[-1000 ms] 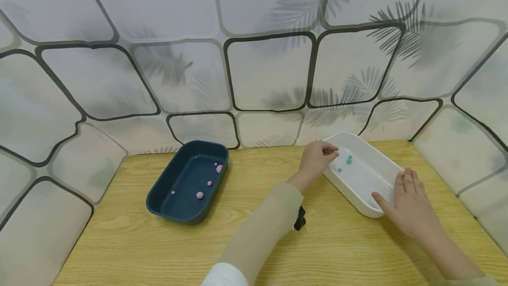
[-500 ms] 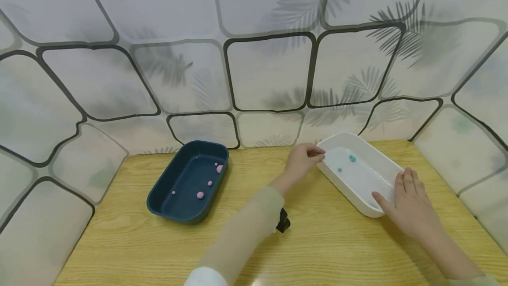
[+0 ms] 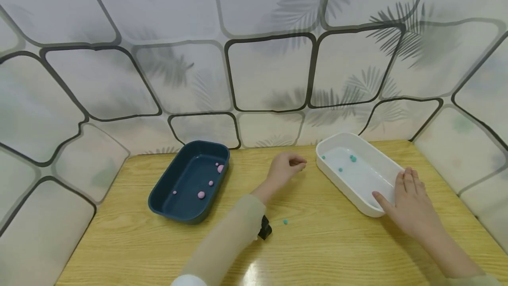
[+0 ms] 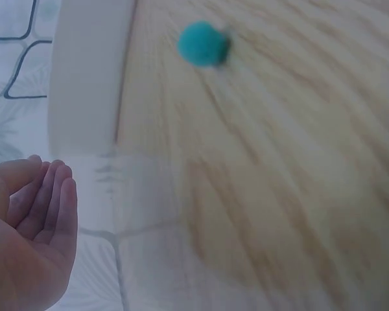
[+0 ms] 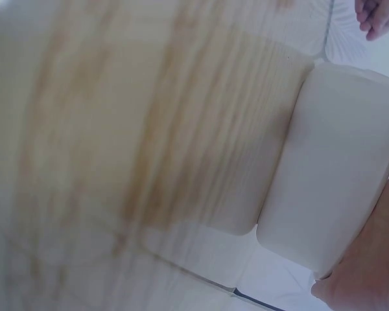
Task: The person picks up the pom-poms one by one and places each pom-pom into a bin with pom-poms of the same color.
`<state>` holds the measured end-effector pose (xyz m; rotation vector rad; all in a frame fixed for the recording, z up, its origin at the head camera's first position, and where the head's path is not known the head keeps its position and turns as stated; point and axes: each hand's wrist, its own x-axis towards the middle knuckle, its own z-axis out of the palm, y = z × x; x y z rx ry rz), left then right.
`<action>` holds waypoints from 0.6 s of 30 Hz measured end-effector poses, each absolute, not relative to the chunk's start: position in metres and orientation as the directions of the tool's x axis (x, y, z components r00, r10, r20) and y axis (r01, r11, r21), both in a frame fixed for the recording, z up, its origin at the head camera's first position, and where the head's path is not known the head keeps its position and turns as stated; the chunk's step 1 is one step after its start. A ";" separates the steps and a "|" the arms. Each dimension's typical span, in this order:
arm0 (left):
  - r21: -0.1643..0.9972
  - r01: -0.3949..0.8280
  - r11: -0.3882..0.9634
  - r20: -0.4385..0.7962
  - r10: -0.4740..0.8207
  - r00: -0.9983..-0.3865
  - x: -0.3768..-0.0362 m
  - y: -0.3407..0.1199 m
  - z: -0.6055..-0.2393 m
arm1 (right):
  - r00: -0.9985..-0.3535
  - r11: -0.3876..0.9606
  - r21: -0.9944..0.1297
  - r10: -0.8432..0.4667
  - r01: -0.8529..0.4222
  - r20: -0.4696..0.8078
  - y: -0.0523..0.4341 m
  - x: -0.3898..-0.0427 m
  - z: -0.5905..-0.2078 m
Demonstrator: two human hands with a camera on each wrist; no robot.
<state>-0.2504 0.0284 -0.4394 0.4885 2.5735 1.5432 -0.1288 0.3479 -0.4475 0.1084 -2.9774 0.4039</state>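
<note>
Far left on the counter (image 3: 119, 242) sat the dark blue tray (image 3: 189, 181), pink balls (image 3: 201, 194) scattered inside it. Moving right, your left hand (image 3: 283, 169) hung above the wood between the two trays, its fingers (image 4: 55, 204) loosely curled and pressed side by side, pinching nothing that either view showed. Below it, on the bare wood near your sleeve, lay one small teal ball (image 3: 285, 221), well apart from both trays; the left wrist view caught it too (image 4: 203, 44), blurred, just off the white tray's wall. Next came the white tray (image 3: 359, 197), with a few teal balls (image 3: 352, 158) resting toward its far end. And at the right, your right hand (image 3: 409, 204) lay against the tray's near corner, fingers (image 3: 409, 180) straight and close together on the rim, thumb stretched along the outer wall.
</note>
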 end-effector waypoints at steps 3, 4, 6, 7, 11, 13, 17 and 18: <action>0.881 0.207 0.425 0.070 0.316 -0.946 -0.249 0.020 -0.443 | -0.989 0.962 -0.259 -0.051 -0.085 0.135 0.348 -0.129 -0.447; 0.887 0.201 0.416 0.067 0.314 -0.947 -0.248 0.017 -0.444 | -0.989 0.962 -0.259 -0.051 -0.085 0.136 0.348 -0.129 -0.447; 0.896 0.194 0.400 0.067 0.310 -0.948 -0.247 0.013 -0.446 | -0.989 0.962 -0.260 -0.051 -0.085 0.136 0.348 -0.128 -0.448; 0.900 0.190 0.392 0.066 0.309 -0.949 -0.246 0.011 -0.447 | -0.989 0.962 -0.261 -0.051 -0.086 0.141 0.348 -0.128 -0.449; 0.902 0.202 0.382 0.081 0.309 -0.947 -0.244 0.004 -0.450 | -0.989 0.963 -0.257 -0.047 -0.082 0.141 0.347 -0.128 -0.448; 0.898 0.210 0.386 0.087 0.311 -0.946 -0.241 0.001 -0.452 | -0.990 0.964 -0.255 -0.045 -0.079 0.136 0.347 -0.128 -0.447; 0.890 0.224 0.398 0.094 0.320 -0.943 -0.234 -0.005 -0.455 | -0.991 0.964 -0.255 -0.044 -0.075 0.127 0.347 -0.128 -0.447; 0.890 0.223 0.398 0.092 0.322 -0.942 -0.233 -0.007 -0.455 | -0.991 0.964 -0.255 -0.044 -0.075 0.125 0.348 -0.128 -0.447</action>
